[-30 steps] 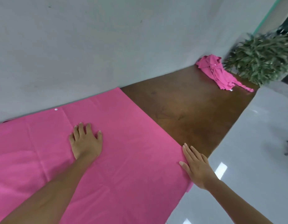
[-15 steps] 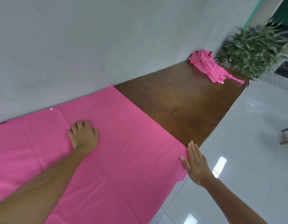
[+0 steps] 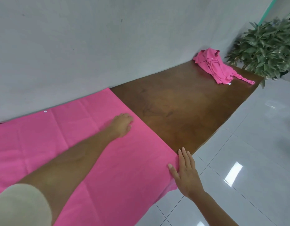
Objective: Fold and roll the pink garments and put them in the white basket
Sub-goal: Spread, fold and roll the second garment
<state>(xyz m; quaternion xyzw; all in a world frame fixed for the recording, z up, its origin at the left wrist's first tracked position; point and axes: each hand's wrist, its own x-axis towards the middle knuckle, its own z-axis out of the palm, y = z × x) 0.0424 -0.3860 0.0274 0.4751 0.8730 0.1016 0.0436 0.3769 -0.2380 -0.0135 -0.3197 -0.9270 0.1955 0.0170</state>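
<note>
The pink cloth [image 3: 108,160] lies flat on the bench's [image 3: 181,111] left end, left hand [image 3: 122,124] and right hand [image 3: 187,174] pressing its right edge with relaxed, empty fingers [image 3: 184,158]; lifting both corners together should fold it squarely.

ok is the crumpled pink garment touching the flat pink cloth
No, the crumpled pink garment lies at the far end of the table, with bare wood between it and the flat pink cloth.

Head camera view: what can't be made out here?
White basket: nowhere in this view.
Pink cloth: runs off the left and bottom edges; the left arm covers a strip.
Left hand: fingers blurred, so its grip on the cloth is unclear.
Crumpled pink garment: far off and bunched; its type is unclear.
</note>
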